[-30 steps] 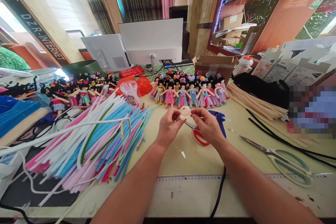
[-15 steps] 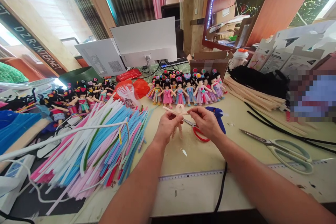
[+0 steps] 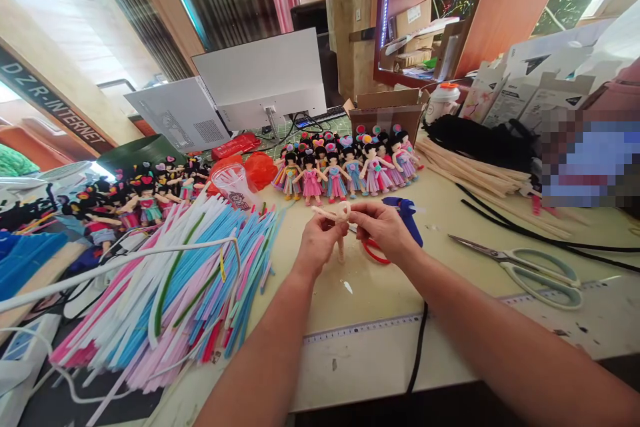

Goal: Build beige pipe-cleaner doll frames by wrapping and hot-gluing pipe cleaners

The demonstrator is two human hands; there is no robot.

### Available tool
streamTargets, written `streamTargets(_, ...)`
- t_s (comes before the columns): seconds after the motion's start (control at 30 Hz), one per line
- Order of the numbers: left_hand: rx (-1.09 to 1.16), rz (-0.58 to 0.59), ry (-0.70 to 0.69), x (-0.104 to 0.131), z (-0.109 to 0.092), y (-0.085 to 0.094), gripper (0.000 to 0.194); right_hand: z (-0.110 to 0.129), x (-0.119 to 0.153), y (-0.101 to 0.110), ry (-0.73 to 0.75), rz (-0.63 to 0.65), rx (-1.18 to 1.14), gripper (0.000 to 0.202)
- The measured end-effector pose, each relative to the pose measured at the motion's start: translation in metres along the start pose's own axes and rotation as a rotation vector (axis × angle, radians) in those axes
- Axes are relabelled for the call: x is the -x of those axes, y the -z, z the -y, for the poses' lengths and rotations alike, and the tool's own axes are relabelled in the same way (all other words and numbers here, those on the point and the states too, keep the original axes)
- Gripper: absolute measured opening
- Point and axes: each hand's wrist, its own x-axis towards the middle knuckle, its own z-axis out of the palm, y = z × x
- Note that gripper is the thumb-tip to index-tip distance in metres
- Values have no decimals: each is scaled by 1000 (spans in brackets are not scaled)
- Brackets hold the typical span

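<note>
Near the middle of the frame, we had a beige fuzzy-wire doll body (image 3: 342, 216). It had a loop like a head and a strand hanging like a leg, but no hair or dress, so it seemed only part made beside the dressed dolls (image 3: 334, 170) above. Our left hand (image 3: 319, 240) and right hand (image 3: 379, 227) both pinched it, arms (image 3: 270, 337) reaching up from the bottom.

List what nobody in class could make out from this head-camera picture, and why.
Head view:
Beige pipe-cleaner figure: gripped parts, covered by the left hand and right hand.
Red-handled scissors: partly hidden behind the right hand.
Monitor: screen, facing away.
Ruler: numerals, too small.
Middle cluster of dolls: rear dresses, blocked by dolls in front.
</note>
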Motion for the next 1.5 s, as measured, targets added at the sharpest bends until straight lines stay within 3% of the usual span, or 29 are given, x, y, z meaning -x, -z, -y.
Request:
streamTargets(1.2, 127, 63, 13, 3, -1, -6, 41, 6, 6, -5, -7, -94, -84, 33)
streamTargets(1.33, 184, 30, 87, 1, -4, -3, 43, 7, 3, 3, 98, -169, 13, 32)
streamTargets(1.5, 228, 86, 163, 1, -8, 1, 48, 10, 4, 14, 419, -288, 429, 20)
